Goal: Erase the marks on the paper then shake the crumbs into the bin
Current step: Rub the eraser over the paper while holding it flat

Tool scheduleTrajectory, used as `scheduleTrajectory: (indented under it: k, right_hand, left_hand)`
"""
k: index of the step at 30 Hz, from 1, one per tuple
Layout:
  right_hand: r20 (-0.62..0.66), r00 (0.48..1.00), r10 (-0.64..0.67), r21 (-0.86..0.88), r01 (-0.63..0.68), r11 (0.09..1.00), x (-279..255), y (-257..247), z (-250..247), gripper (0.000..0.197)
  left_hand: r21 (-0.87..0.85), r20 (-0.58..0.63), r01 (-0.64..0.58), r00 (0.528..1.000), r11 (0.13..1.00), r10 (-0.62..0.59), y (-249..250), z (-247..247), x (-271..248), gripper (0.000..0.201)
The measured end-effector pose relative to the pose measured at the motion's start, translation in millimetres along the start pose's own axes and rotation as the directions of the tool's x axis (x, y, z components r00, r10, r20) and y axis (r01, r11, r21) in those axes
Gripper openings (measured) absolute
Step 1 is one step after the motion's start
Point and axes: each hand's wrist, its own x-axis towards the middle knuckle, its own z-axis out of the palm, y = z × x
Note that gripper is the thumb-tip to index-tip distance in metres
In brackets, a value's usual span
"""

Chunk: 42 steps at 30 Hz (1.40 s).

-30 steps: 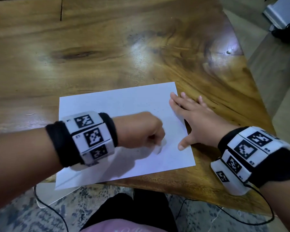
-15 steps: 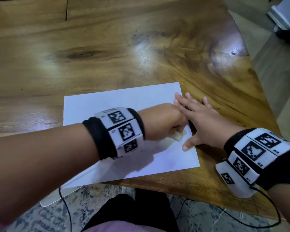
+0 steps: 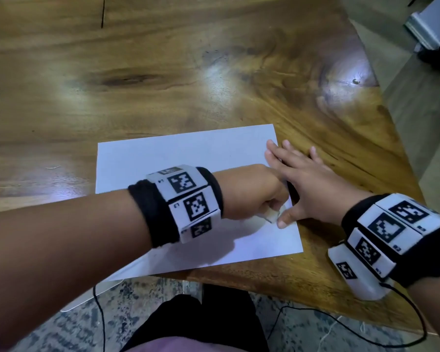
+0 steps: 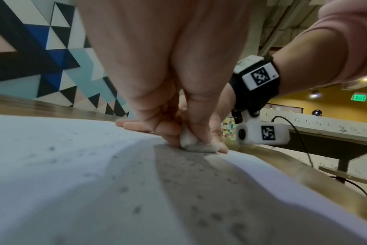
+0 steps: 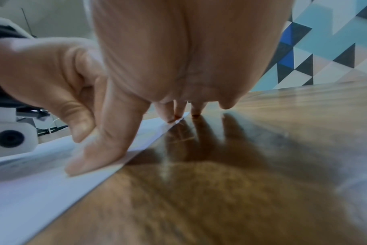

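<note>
A white sheet of paper (image 3: 178,156) lies near the front edge of the wooden table (image 3: 163,72). My left hand (image 3: 254,194) pinches a small white eraser (image 3: 272,215) and presses it on the paper near its right edge. The left wrist view shows the eraser (image 4: 197,145) between thumb and fingers, with grey crumbs (image 4: 199,169) scattered over the sheet. My right hand (image 3: 313,184) lies flat with straight fingers, thumb and first fingertips on the paper's right edge (image 5: 136,154), the rest on the wood. No bin is in view.
The table's right edge (image 3: 381,102) slants away, with floor and a white object (image 3: 432,24) beyond it. A black cable (image 3: 341,323) hangs from the right wrist over the patterned floor. My dark-clothed lap (image 3: 198,323) sits below the front edge.
My left hand has slid the eraser rightward across the paper until it sits against the right thumb. The right hand has stayed flat on the paper's edge.
</note>
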Motion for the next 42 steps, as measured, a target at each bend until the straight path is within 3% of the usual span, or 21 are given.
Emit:
scheduleTrajectory:
  k: [3, 8, 13, 16, 18, 20, 24, 26, 30, 37, 42]
  right_hand:
    - [0.01, 1.0, 0.01, -0.024, -0.01, 1.0, 0, 0, -1, 0.128]
    - [0.003, 1.0, 0.013, -0.032, -0.013, 0.999, 0, -2, 0, 0.125]
    - [0.001, 1.0, 0.01, -0.023, -0.009, 1.0, 0, -4, -1, 0.124]
    - [-0.012, 1.0, 0.009, 0.008, -0.009, 1.0, 0, -5, -2, 0.111]
    - [-0.017, 1.0, 0.007, 0.018, -0.007, 1.0, 0, -5, -2, 0.106]
    - [-0.014, 1.0, 0.015, 0.02, -0.015, 1.0, -1, -4, -2, 0.115]
    - [-0.004, 0.999, 0.038, -0.007, -0.038, 0.999, -1, -3, -1, 0.126]
    - [-0.002, 0.999, 0.044, -0.008, -0.044, 0.999, -1, -3, -1, 0.125]
    - [0.008, 0.999, 0.045, -0.023, -0.045, 0.999, -2, -5, -2, 0.125]
    - [0.042, 0.997, 0.065, -0.033, -0.064, 0.997, -2, -8, -4, 0.125]
    - [0.043, 0.997, 0.068, -0.075, -0.065, 0.995, -1, -11, -5, 0.125]
  left_hand:
    - [-0.006, 0.08, -0.07, 0.994, 0.998, 0.07, -8, 5, -17, 0.009]
    - [-0.042, 0.168, -0.002, 0.986, 0.999, 0.01, -25, 1, -44, 0.014]
    - [-0.005, -0.129, 0.114, 0.985, 0.993, -0.114, -24, -20, -14, 0.016]
    - [-0.02, -0.197, 0.113, 0.974, 0.993, -0.115, -14, -20, 9, 0.013]
    - [-0.015, -0.179, 0.123, 0.976, 0.992, -0.123, -8, -15, 14, 0.012]
    - [-0.018, -0.159, 0.074, 0.984, 0.997, -0.076, -8, -8, 7, 0.007]
    - [0.012, 0.1, 0.037, 0.994, 0.999, -0.038, -15, -2, -21, 0.009]
    - [0.004, 0.08, 0.058, 0.995, 0.998, -0.059, -17, -5, -24, 0.012]
    - [0.003, -0.096, 0.08, 0.992, 0.997, -0.079, -19, -12, -16, 0.017]
    - [-0.013, 0.087, 0.066, 0.994, 0.998, -0.065, -39, 1, -68, 0.015]
    - [-0.021, -0.132, 0.069, 0.989, 0.997, -0.071, -33, -16, -41, 0.017]
